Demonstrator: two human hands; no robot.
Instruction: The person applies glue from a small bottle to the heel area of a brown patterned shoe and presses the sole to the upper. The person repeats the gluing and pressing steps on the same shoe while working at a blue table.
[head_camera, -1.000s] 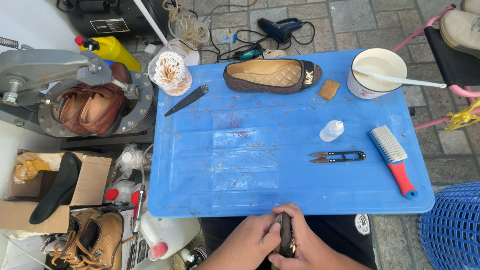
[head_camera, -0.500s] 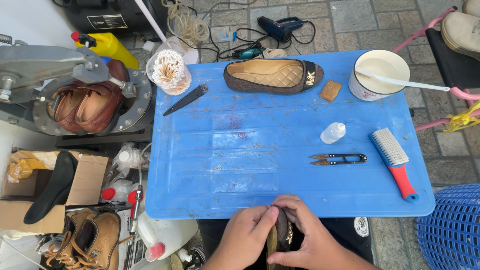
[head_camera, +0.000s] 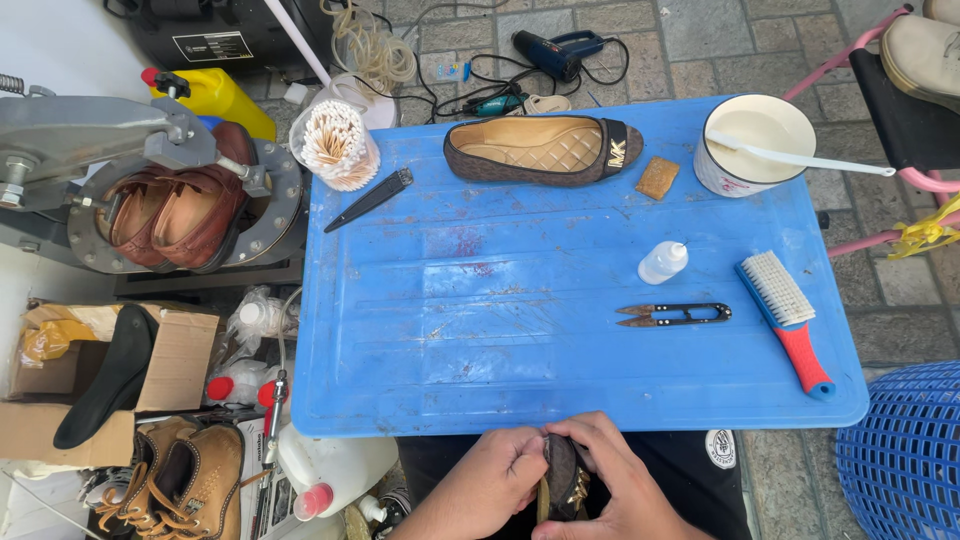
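Both hands are down at the bottom edge of the view, just below the near rim of the blue counter (head_camera: 420, 360), closed together around 1 dark flat shoe (head_camera: 562, 478) held edge-up between them. Left hand (head_camera: 492, 478) wraps the shoe's left side with fingers curled over the top, right hand (head_camera: 618, 480) cups the other side, thumb tucked against the shoe. So both are clamped on that shoe, pretty much touching each other around it. Can't tell what the yellowish bit at the shoe's lower edge is.

On the counter, well apart from the hands: the matching brown flat shoe (head_camera: 540, 150) lying sideways near the far edge, a small tan block (head_camera: 657, 177) just beside its toe end, and a white tub (head_camera: 752, 140) of pale stuff with a stick resting across it. Closer in there's a small clear squeeze bottle (head_camera: 662, 263), black thread snips (head_camera: 675, 315) right below it, and a brush (head_camera: 785, 320) with white bristles and a red handle near the right edge. A black knife (head_camera: 368, 200) lies tilted by the far left corner, next to a cup of cotton swabs (head_camera: 335, 145).

Off to the left, brown leather shoes (head_camera: 175, 215) sit in a metal press, and tan boots (head_camera: 185, 485) are on the floor
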